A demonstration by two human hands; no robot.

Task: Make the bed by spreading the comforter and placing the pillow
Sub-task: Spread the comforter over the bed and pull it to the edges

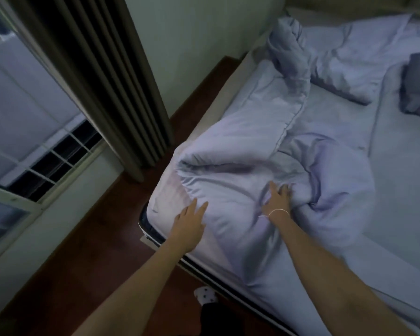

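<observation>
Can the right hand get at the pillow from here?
Probably not without a step or lean: the right hand sits on the bunched comforter at the near corner, while the pillow lies at the far end.

Bunched comforter [240, 166] at centre frame; left hand [189, 221] flat on it; right hand [278, 200] grips a fold; pillow [349, 61] upper right.

Both forearms are bare, a thin pale bracelet [278, 211] circles the right wrist, and a white dotted sock [205, 295] shows below.
</observation>
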